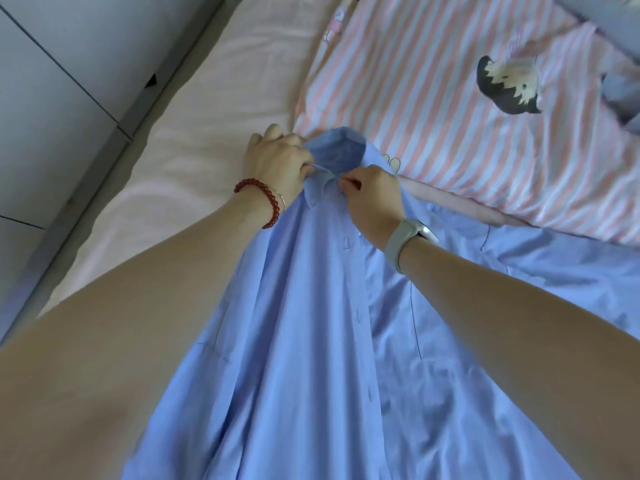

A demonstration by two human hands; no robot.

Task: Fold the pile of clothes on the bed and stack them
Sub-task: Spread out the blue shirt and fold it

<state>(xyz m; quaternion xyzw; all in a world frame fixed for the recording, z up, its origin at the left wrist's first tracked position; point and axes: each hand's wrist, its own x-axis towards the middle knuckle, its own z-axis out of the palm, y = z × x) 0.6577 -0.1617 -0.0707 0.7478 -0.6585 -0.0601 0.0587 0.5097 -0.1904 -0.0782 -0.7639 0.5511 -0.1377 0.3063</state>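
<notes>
Up top right lies a pink-and-white striped quilt [433,98], with a cartoon figure [507,84] printed on it. A pale pink sheet [194,161] runs down the left of the bed. Beyond it stands a grey cabinet [62,81], panel seams crossing its face.

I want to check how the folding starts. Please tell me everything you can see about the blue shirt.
The blue shirt is light blue, thin woven cloth as it looks, with a collar, a button placket down the front and a chest pocket. It lies spread, unfolded and wrinkled on the bed, collar far from the person, partly over the striped quilt. The left hand grips the collar; the right hand pinches it at the front.
</notes>
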